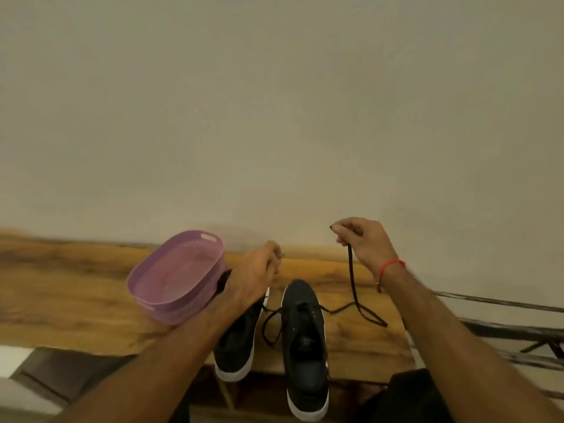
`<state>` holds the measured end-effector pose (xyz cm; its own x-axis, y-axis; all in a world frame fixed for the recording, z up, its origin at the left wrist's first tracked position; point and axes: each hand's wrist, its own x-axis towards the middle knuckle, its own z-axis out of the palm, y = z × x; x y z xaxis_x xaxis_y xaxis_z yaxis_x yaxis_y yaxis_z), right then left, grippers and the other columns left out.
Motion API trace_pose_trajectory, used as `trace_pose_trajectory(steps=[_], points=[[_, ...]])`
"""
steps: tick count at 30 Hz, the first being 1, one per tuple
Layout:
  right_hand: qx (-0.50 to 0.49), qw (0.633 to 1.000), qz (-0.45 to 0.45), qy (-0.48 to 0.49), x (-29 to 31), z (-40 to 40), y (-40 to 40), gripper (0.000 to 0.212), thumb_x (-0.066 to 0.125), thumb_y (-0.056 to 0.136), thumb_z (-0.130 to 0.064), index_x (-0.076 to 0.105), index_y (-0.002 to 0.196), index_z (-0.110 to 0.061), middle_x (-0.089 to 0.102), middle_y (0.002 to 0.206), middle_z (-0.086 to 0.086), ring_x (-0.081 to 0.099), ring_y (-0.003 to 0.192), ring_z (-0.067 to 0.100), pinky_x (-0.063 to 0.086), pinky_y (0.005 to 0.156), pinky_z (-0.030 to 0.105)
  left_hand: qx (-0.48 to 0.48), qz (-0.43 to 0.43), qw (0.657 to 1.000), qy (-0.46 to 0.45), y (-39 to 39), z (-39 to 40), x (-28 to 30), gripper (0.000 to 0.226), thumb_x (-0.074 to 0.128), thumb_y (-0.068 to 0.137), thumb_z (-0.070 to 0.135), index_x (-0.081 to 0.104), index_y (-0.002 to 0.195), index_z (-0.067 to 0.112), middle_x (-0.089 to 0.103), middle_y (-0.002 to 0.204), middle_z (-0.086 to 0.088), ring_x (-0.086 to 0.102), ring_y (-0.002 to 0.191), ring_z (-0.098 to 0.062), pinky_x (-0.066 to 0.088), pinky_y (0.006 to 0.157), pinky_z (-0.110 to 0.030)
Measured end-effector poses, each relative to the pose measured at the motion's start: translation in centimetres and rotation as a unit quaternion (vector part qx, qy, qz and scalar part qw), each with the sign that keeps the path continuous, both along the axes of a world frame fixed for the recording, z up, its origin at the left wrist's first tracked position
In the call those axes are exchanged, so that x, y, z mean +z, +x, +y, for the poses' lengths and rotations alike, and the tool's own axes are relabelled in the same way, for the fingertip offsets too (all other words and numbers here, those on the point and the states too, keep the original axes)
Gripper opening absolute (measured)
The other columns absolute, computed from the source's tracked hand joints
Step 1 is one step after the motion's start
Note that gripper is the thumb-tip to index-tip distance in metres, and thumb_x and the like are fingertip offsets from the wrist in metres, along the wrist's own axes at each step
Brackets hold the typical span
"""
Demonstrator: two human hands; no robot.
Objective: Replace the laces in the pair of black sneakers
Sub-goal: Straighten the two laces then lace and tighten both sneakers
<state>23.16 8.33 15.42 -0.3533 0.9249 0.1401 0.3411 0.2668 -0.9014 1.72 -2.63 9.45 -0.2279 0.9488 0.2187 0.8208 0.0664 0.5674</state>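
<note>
- Right hand [363, 242] is pinching one end of a dark lace [354, 285] and holding it raised above the wooden table [76, 288]; judged reason: taking up slack so the lace runs free of the eyelets.
- The lace is hanging down from that pinch, looping on the table just right of the right sneaker [305, 346], then running into its eyelet area.
- Left hand [253, 279] is hovering over the toe of the left sneaker [238, 346], fingers curled; something thin and dark seems to be showing at the fingertips, but whether it is gripping a lace end cannot be told.
- Both sneakers are standing side by side, toes toward the wall [274, 102], heels overhanging the near edge; loose lace is lying between them.
- Purple basket [171, 279] is sitting just left of the left sneaker, touching or nearly so, crowding the left hand's working room.
</note>
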Motion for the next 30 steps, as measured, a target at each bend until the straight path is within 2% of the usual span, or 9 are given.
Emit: trace_pose_trajectory(steps=[5,8,10,13,17,21,25,27,30], points=[[-0.014,0.996,-0.059,-0.064,-7.4,-0.2,-0.7,0.013,0.064,0.096,-0.02,0.076,0.096,-0.015,0.072,0.092,-0.005,0.062,0.086,0.005,0.045,0.073,0.008,-0.006,-0.034,0.997,-0.068,-0.1,-0.5,-7.5,0.014,0.058,0.101,0.013,0.07,0.103,0.02,0.067,0.084,0.009,0.067,0.078,-0.007,0.057,0.07,-0.024],[0.003,0.992,-0.088,-0.088,-10.8,-0.4,-1.4,0.013,0.064,0.096,-0.015,0.076,0.102,-0.017,0.072,0.095,-0.011,0.064,0.093,0.002,0.05,0.088,0.02,-0.006,-0.054,0.995,-0.078,0.4,-0.5,-9.6,0.016,0.059,0.102,0.022,0.075,0.101,0.017,0.062,0.075,0.017,0.062,0.072,0.0,0.051,0.067,-0.016],[0.032,0.989,-0.12,-0.086,-12.0,-0.5,-2.2,0.011,0.068,0.093,-0.017,0.075,0.1,-0.022,0.074,0.087,-0.013,0.063,0.086,-0.005,0.051,0.086,0.019,0.005,-0.033,0.996,-0.078,0.8,-0.5,-10.2,0.024,0.057,0.103,0.036,0.074,0.098,0.02,0.064,0.076,0.015,0.062,0.07,0.0,0.052,0.065,-0.024],[0.07,0.981,-0.173,-0.054,-12.5,-0.3,-3.3,0.007,0.071,0.09,-0.023,0.073,0.087,-0.029,0.071,0.083,-0.017,0.061,0.084,-0.007,0.047,0.078,0.013,0.021,0.014,0.992,-0.12,1.7,0.0,-10.0,0.04,0.054,0.097,0.06,0.071,0.093,0.024,0.063,0.076,0.013,0.059,0.066,-0.001,0.044,0.055,-0.019],[0.1,0.972,-0.212,-0.032,-13.1,-0.4,-4.1,0.005,0.068,0.092,-0.028,0.072,0.09,-0.029,0.068,0.09,-0.016,0.061,0.09,0.0,0.05,0.079,0.021,0.026,0.03,0.986,-0.164,2.6,0.4,-9.2,0.05,0.056,0.083,0.079,0.056,0.087,0.03,0.056,0.076,0.015,0.059,0.069,-0.004,0.044,0.055,-0.023],[0.124,0.96,-0.251,-0.012,-13.7,-0.5,-3.7,0.003,0.068,0.091,-0.03,0.069,0.089,-0.031,0.061,0.106,-0.012,0.054,0.103,0.006,0.046,0.091,0.027,0.036,-0.011,0.977,-0.208,2.8,0.3,-9.3,0.043,0.062,0.087,0.064,0.061,0.086,0.022,0.058,0.079,0.011,0.061,0.071,-0.007,0.054,0.062,-0.031],[0.133,0.95,-0.278,-0.042,-14.3,-1.0,-3.7,0.014,0.072,0.088,-0.033,0.065,0.078,-0.041,0.051,0.118,-0.014,0.044,0.122,0.014,0.042,0.104,0.046,0.034,-0.086,0.968,-0.234,2.0,0.7,-8.6,0.025,0.057,0.098,0.034,0.076,0.097,0.018,0.066,0.074,0.007,0.063,0.064,-0.004,0.052,0.057,-0.015],[0.13,0.943,-0.302,-0.045,-14.5,-1.7,-4.1,0.018,0.071,0.088,-0.038,0.06,0.075,-0.045,0.046,0.121,-0.017,0.036,0.127,0.018,0.036,0.106,0.049,0.037,-0.131,0.959,-0.25,1.4,0.7,-8.6,0.024,0.053,0.101,0.026,0.076,0.105,0.019,0.071,0.082,0.002,0.068,0.071,-0.008,0.06,0.069,-0.025],[0.125,0.944,-0.303,-0.041,-14.9,-2.6,-4.8,0.011,0.069,0.089,-0.041,0.061,0.082,-0.045,0.041,0.12,-0.018,0.031,0.126,0.016,0.027,0.1,0.039,0.043,-0.232,0.931,-0.278,0.7,0.3,-9.0,0.025,0.05,0.105,0.021,0.074,0.111,0.023,0.075,0.095,-0.001,0.073,0.085,-0.014,0.063,0.078,-0.039]])
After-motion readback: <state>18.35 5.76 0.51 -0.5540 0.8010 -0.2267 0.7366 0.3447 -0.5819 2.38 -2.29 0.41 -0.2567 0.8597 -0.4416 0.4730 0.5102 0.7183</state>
